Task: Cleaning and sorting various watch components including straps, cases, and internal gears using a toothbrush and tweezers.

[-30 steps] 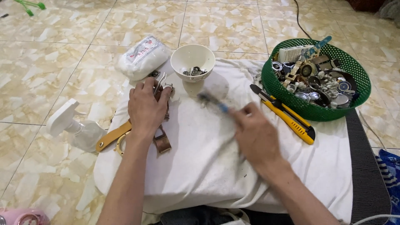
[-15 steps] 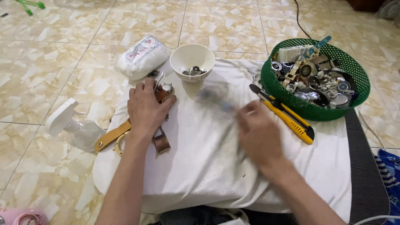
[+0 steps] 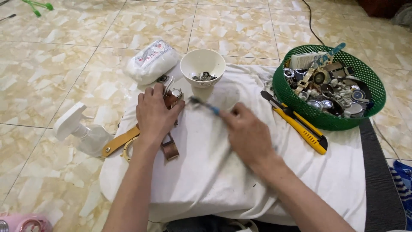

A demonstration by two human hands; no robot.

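My left hand (image 3: 155, 116) presses down on a wristwatch (image 3: 175, 93) with a brown strap (image 3: 170, 148) lying on a white cloth (image 3: 223, 172). A thin tool with a blue handle (image 3: 205, 105) is in my right hand (image 3: 246, 134), its tip pointing at the watch case just right of my left fingers. A white bowl (image 3: 202, 65) with small metal parts stands just beyond the watch.
A green plastic basket (image 3: 326, 119) full of watch parts sits at the right, with a yellow utility knife (image 3: 296, 123) beside it. A white packet (image 3: 151, 61) lies at the upper left, a white spray bottle (image 3: 81, 131) and a tan strap (image 3: 120, 141) at the left. Tiled floor surrounds the cloth.
My right hand has moved left with the tool, bringing its tip closer to the watch. My left hand stays on the watch.
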